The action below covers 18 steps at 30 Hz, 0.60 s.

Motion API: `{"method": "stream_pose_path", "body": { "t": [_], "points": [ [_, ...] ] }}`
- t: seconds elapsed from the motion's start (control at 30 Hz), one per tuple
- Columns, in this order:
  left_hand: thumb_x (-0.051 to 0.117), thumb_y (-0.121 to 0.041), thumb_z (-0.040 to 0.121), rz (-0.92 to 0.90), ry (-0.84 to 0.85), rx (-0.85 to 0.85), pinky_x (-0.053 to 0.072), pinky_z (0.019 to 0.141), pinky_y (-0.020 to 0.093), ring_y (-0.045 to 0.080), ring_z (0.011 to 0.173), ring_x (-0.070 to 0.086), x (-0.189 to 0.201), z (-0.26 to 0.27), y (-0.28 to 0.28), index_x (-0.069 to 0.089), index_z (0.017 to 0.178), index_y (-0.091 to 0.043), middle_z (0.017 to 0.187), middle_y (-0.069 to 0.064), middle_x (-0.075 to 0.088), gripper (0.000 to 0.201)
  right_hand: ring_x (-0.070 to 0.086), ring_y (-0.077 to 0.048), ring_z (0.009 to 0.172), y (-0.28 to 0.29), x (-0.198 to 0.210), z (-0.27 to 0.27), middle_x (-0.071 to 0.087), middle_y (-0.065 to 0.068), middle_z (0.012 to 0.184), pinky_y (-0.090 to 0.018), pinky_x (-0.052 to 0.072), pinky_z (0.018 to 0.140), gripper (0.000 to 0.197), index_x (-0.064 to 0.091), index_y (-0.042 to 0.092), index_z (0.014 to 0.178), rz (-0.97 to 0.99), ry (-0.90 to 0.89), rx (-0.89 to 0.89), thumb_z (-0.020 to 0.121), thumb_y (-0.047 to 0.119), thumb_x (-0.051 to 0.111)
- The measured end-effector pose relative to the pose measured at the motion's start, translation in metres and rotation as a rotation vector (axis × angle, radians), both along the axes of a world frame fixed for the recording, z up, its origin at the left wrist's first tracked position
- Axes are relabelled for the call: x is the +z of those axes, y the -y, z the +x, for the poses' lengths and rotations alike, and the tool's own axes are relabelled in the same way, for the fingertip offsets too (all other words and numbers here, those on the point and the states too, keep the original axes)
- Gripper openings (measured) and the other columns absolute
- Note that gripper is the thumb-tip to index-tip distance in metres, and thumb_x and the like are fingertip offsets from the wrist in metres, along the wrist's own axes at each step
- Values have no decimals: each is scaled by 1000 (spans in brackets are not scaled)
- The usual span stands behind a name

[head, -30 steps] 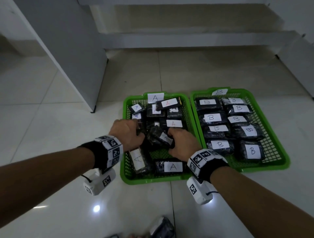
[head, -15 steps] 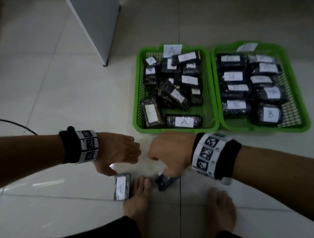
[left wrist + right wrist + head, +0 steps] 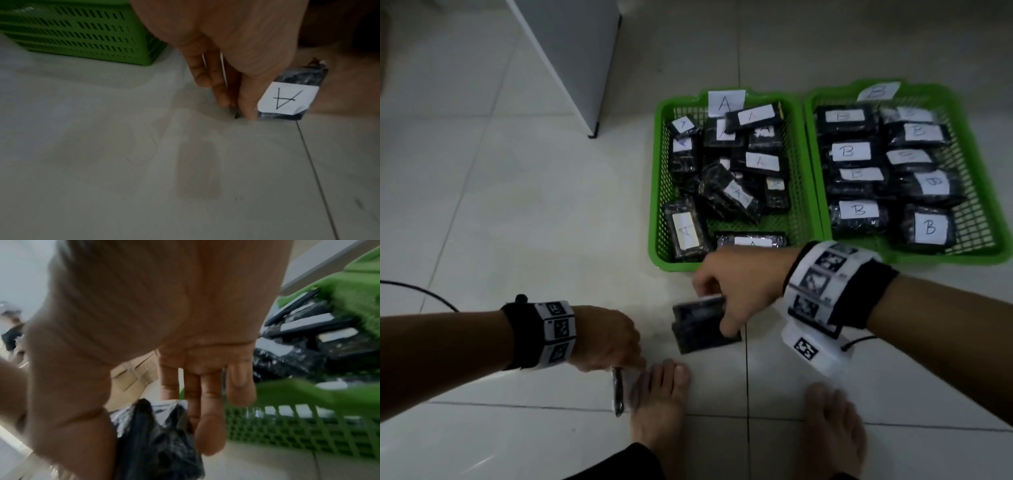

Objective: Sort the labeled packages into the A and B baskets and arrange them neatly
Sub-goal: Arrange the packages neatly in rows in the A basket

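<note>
Feet [image 3: 657, 404] stand bare on pale glossy floor tiles [image 3: 517, 205], which are crossed by thin dark grout lines. Just beside the toes of one foot, the left hand [image 3: 606, 339] pinches a black wrapped package [image 3: 292, 95] by its edge between thumb and fingers. The package is tipped up on its side against the tile, and the left wrist view shows an "A" label facing the camera. A little farther out, the right hand [image 3: 739, 291] grips a second black package [image 3: 702, 323], thumb on one face and fingers curled over its top. It is lifted clear of the tile; its label is hidden. Both wrists wear black bands with printed square markers, and a dark cable [image 3: 417, 291] trails across the tiles at the far left.

Beyond the hands sit two green lattice baskets, touching side by side. The A basket [image 3: 659, 219], on the left, holds black packages marked "A", several overlapping and lying askew. The B basket [image 3: 989, 246], on the right, holds "B" packages laid in two fairly even columns. A paper tag with its letter stands at each basket's far rim. Farther back, a grey panel [image 3: 571, 58] stands on the floor to the left of the baskets.
</note>
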<state>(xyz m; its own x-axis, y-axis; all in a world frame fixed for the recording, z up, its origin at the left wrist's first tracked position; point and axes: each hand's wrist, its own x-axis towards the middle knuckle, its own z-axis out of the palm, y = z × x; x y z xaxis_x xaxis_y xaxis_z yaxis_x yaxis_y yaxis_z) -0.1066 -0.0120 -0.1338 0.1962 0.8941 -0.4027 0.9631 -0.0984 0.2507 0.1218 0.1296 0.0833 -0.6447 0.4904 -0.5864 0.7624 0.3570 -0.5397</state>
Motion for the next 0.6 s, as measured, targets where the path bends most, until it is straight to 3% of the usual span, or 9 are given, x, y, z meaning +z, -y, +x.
{"method": "stream_pose_path", "body": {
  "t": [0.03,0.13,0.17,0.23,0.33,0.43,0.5,0.53,0.6],
  "points": [
    [41,-17,82,37,37,26,48,76,46,34,91,54,40,17,7,52,111,-8,106,14,56,32,61,-16,73,-10,5,5,65,3,80,-35,51,59,33,69,22,87,-33,-43,-59,62,31,89],
    [42,-20,78,-83,157,205,55,62,49,33,93,50,35,-1,-2,49,110,-13,111,10,48,33,66,-21,78,-38,17,24,72,-1,85,-42,56,69,31,72,19,87,-103,-131,-215,64,27,91],
    [41,-24,77,-6,155,221,54,61,50,34,92,52,39,-5,-4,48,110,-16,114,7,47,35,68,-26,83,-46,20,30,73,-4,88,-47,56,72,33,72,18,88,-125,-147,-245,63,29,91],
    [41,-28,75,42,136,155,53,61,48,35,85,57,34,-13,-1,48,109,-19,114,3,47,35,67,-36,85,-59,25,41,74,-11,93,-54,55,70,41,71,15,91,-143,-176,-326,59,33,89],
    [45,-22,76,130,240,-26,54,61,39,35,72,68,24,-13,-6,50,108,-21,118,3,47,32,67,-29,73,-76,27,62,74,-15,96,-42,53,60,46,67,12,95,-58,-181,-562,56,28,83],
    [60,-23,92,-67,247,-322,44,61,15,22,77,70,146,-2,-147,53,117,-43,115,-5,53,32,68,-27,84,-82,22,81,69,-7,99,-44,60,70,43,62,19,99,146,16,-622,63,19,85],
    [71,-27,89,4,403,-644,39,61,8,5,73,64,208,14,-219,62,115,-31,91,-9,66,28,64,-22,84,-80,15,85,63,-3,100,-41,61,70,45,56,25,102,244,197,-484,67,17,83],
    [72,-25,87,-30,447,-592,43,62,12,5,72,62,225,14,-229,63,111,-26,86,-10,66,26,62,-20,86,-78,11,84,62,-2,102,-38,60,70,43,56,25,103,248,266,-404,70,15,81],
    [68,-30,82,-56,474,-386,51,67,32,15,78,61,225,24,-240,58,100,-31,86,-4,65,20,59,-19,89,-75,3,80,60,-2,106,-38,60,72,40,57,23,103,198,371,-305,72,13,79]
  ]
}}
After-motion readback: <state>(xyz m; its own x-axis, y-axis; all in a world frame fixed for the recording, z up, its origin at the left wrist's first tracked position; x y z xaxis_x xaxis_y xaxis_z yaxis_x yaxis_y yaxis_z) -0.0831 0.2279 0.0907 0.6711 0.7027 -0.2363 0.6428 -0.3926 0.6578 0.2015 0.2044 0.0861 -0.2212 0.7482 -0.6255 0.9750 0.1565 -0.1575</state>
